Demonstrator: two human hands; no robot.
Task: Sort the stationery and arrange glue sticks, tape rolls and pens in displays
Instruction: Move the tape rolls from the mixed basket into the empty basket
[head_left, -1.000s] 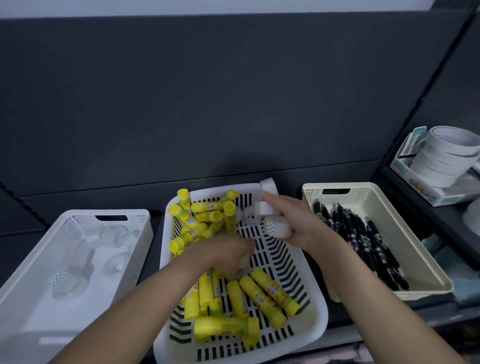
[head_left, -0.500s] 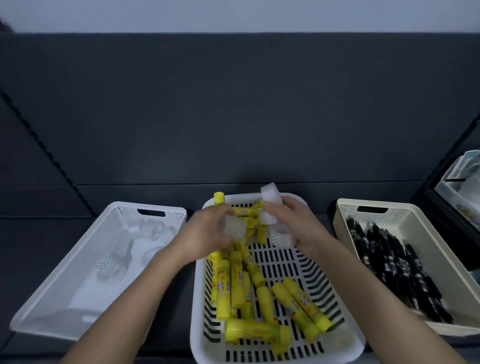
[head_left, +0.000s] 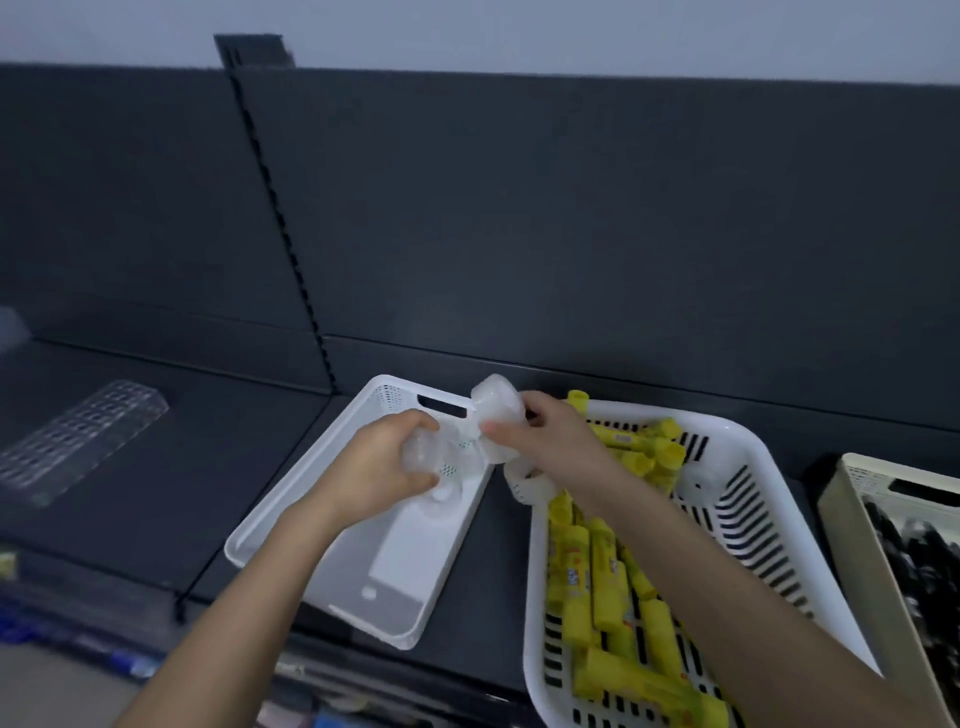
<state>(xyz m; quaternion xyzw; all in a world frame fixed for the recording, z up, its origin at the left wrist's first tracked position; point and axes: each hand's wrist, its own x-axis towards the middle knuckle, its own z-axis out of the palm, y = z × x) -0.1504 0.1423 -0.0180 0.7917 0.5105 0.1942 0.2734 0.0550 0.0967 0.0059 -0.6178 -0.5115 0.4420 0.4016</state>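
Observation:
My left hand (head_left: 376, 467) grips a small clear tape roll (head_left: 418, 454) over the far end of the white tape basket (head_left: 291, 512). My right hand (head_left: 545, 441) holds several white tape rolls (head_left: 496, 410) bunched together at that basket's far right corner, with one roll (head_left: 524, 486) hanging under the palm. More tape rolls lie blurred in the basket below the hands. To the right stands the slotted white basket (head_left: 748, 467) with several yellow glue sticks (head_left: 602, 577). The cream basket (head_left: 852, 525) of black pens (head_left: 924, 561) shows at the right edge.
All three baskets stand on a dark shelf (head_left: 171, 467) with a dark back panel. A clear plastic divider strip (head_left: 78, 441) lies on the shelf at the far left. A lower shelf edge with blurred goods runs along the bottom left.
Both hands moved left from above the glue stick basket to above the tape basket, carrying the tape rolls. The view swung left, so the pen basket slid to the right edge.

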